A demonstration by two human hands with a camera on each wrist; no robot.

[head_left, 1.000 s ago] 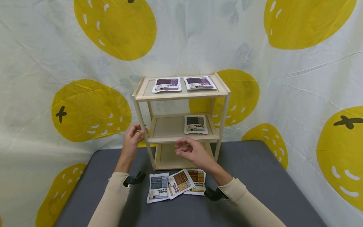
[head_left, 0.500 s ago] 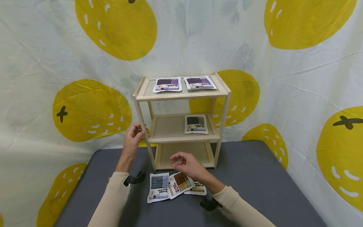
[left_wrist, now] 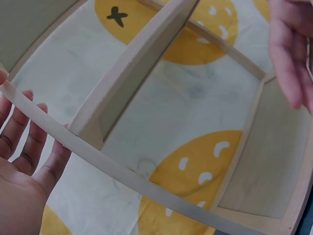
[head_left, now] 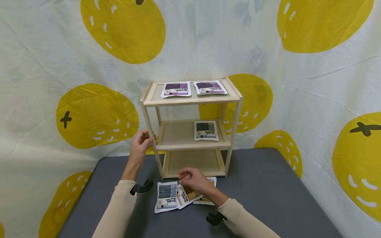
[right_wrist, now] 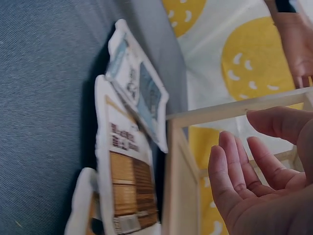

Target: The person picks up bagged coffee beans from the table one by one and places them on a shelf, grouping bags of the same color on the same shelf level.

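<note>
My left hand [head_left: 140, 145] holds the left front post of a small three-tier wooden shelf [head_left: 193, 146]. In the left wrist view, the fingers [left_wrist: 34, 142] lie along the post. My right hand [head_left: 194, 180] hovers with bent, spread fingers over the packets in front of the shelf, holding nothing. A blue-labelled packet [head_left: 166, 196] lies to its left on the dark surface. Partly under the hand in the head view is a brown-labelled packet [right_wrist: 129, 181]. An orange-brown one [head_left: 205, 201] is overlapped at the right.
Two purple-labelled packets [head_left: 176, 89] lie on the top tier. A dark-green-labelled packet [head_left: 206, 131] sits on the right of the middle tier. Behind the shelf hangs a white cloth [head_left: 190, 39] with large yellow fruit prints. A dark grey padded surface [head_left: 268, 191] supports everything.
My right hand has come down and slightly left, from in front of the middle tier to above the brown-labelled packet. The left hand has stayed at the post.
</note>
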